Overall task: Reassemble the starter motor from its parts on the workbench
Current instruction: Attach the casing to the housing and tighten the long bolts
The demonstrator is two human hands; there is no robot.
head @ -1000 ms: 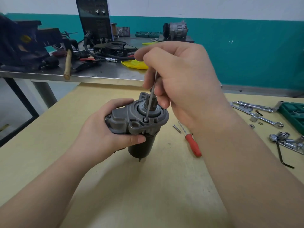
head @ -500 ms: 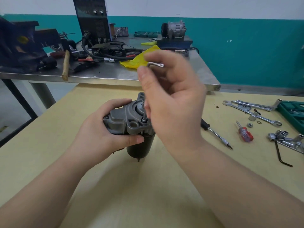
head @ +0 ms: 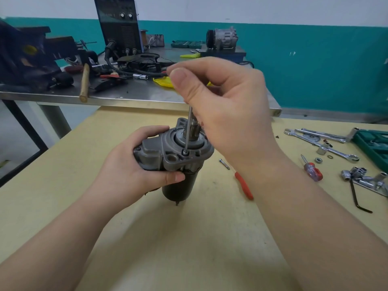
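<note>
Two hands work the starter motor (head: pixel 174 156), which stands upright on the pale wooden bench (head: pixel 63 185) — grey cast-metal nose housing above a dark smooth cylinder. Left hand (head: pixel 134 171) grasps the housing; right hand (head: pixel 226 106) pinches a thin steel hex key (head: pixel 188 131), tip seated in a bolt (head: pixel 185 152). Behind stands a steel table (head: pixel 147 97) before a teal-painted wall (head: pixel 315 66).

Starter motor (head: pixel 174 156): grey cast nose housing on top, dark cylindrical body below, standing upright on yellow worktop (head: pixel 63 185). Hex key (head: pixel 188 131) stands near vertical, tip seated in bolt (head: pixel 185 152) on housing flange. Loose bolt (head: pixel 224 164) lies just right of motor.
</note>
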